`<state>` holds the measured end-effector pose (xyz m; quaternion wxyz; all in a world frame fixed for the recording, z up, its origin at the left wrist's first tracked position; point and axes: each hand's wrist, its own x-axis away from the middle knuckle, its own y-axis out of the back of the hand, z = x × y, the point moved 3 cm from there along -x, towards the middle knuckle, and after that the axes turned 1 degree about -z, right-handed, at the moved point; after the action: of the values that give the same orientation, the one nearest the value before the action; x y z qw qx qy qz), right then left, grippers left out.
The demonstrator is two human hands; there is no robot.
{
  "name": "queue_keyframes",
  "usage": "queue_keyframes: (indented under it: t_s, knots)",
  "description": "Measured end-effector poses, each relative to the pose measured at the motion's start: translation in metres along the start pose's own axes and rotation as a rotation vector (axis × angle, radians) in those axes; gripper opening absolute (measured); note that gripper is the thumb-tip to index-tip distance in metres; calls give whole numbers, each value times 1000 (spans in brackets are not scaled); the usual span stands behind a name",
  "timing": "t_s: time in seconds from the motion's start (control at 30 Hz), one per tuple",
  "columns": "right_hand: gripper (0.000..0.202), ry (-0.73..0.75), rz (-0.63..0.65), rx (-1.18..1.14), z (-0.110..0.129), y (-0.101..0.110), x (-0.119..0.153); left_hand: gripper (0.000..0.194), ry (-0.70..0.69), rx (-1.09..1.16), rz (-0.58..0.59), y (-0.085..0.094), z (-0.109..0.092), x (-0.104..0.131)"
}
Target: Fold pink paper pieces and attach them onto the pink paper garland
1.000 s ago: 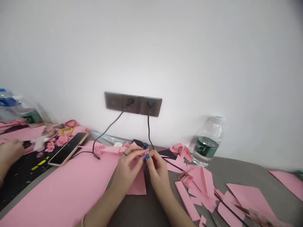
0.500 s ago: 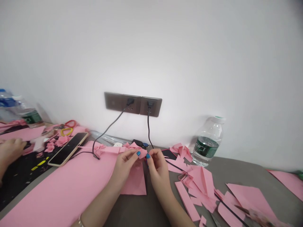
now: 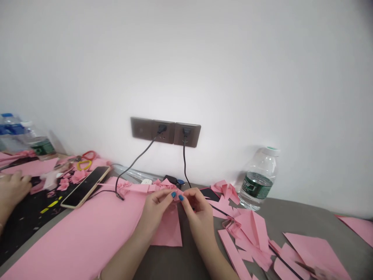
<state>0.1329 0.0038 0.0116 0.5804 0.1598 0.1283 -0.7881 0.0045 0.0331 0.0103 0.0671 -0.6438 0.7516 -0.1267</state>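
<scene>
Between both hands is a small folded piece of pink paper (image 3: 178, 194). My left hand (image 3: 157, 210) pinches its left side between thumb and fingers. My right hand (image 3: 198, 210) pinches the right side, the two blue-nailed thumbs close together. Beneath my left forearm lies a large pink sheet (image 3: 96, 225), and a smaller pink sheet (image 3: 168, 229) shows between the wrists. Folded pink pieces (image 3: 164, 183) lie just behind the fingers.
A phone (image 3: 86, 187) rests left on the large sheet's edge. Black cables (image 3: 136, 157) run from wall sockets (image 3: 164, 131). A water bottle (image 3: 259, 179) stands right, beside pink scraps (image 3: 250, 229). Another person's hand (image 3: 13, 190) is at far left, near scissors (image 3: 84, 165).
My two thumbs have come closer together on the pink piece, and my right fingers have curled more. The whole view has shifted slightly, with things appearing a little lower and further right.
</scene>
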Motion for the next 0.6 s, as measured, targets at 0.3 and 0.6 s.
queue_keyframes:
  t_s: [0.3,0.6]
  knots:
    - [17,-40,-5,-63,-6,-1,-4,34,-6,0,39,-1,-2,2]
    - [14,-9,20,-41,-6,-1,-4,35,-33,-60,39,-2,-4,0]
